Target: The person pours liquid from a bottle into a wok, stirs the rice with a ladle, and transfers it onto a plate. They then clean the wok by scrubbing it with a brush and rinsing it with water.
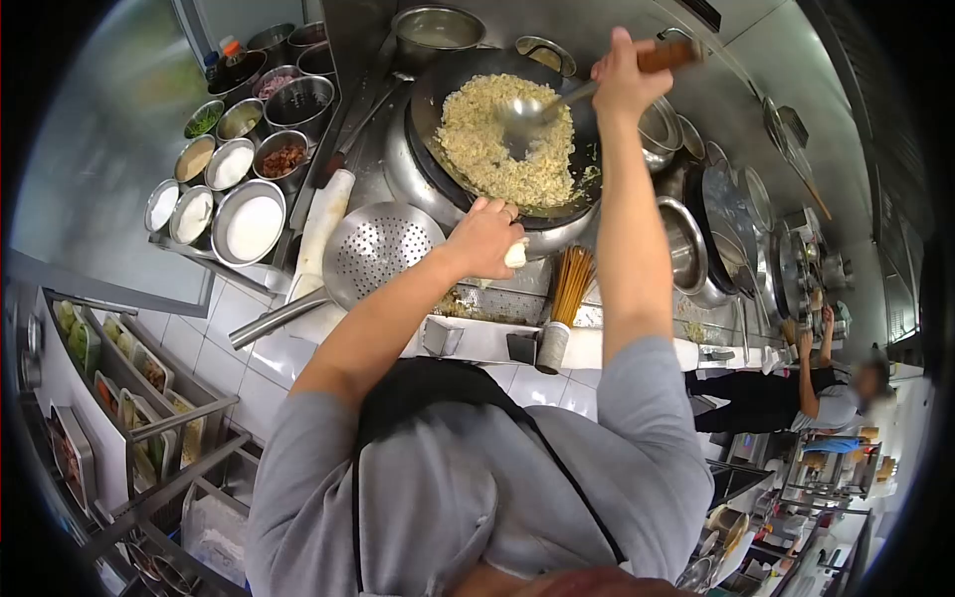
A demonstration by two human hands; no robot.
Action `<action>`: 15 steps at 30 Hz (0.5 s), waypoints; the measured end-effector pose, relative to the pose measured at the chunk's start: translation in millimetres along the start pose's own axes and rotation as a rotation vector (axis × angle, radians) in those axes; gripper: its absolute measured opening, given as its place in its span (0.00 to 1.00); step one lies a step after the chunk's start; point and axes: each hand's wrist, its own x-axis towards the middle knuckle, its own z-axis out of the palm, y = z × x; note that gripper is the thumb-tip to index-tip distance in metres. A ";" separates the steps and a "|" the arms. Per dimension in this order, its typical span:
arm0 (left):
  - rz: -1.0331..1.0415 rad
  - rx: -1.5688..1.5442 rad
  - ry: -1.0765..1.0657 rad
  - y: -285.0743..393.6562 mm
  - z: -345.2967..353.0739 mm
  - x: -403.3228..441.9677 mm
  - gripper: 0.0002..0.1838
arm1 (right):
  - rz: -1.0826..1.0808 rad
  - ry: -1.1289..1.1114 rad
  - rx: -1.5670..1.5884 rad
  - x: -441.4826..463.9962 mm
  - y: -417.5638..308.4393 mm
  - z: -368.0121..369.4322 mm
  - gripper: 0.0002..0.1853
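A dark wok (430,99) on the stove holds a wide layer of fried rice (497,169). My right hand (629,78) is closed around the wooden handle of a metal ladle (525,114), whose bowl rests in or just over the rice and looks blurred. At the wok's near edge, my left hand (485,237) is closed on a folded pale cloth (516,253), part of which sticks out below the fingers. A perforated metal strainer (383,254) lies just left of my left forearm.
Metal seasoning bowls (249,227) stand at the left. A bamboo brush (570,289) is on the stove's front edge. Pots and another wok (726,219) line the right. Further right, a co-worker (811,393) stands at the same line. Food trays (149,368) sit low left.
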 end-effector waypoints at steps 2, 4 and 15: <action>-0.024 0.014 -0.034 0.0 -5.4 3.7 0.26 | -0.207 -0.012 0.051 -40.1 40.4 -16.0 0.18; -0.033 -0.021 -0.047 6.5 -0.4 -1.1 0.27 | -0.031 0.000 -0.003 -67.3 52.1 -18.9 0.18; -0.237 -0.658 0.238 48.1 19.2 -35.3 0.28 | 0.085 0.095 0.073 -98.8 -7.9 -25.1 0.18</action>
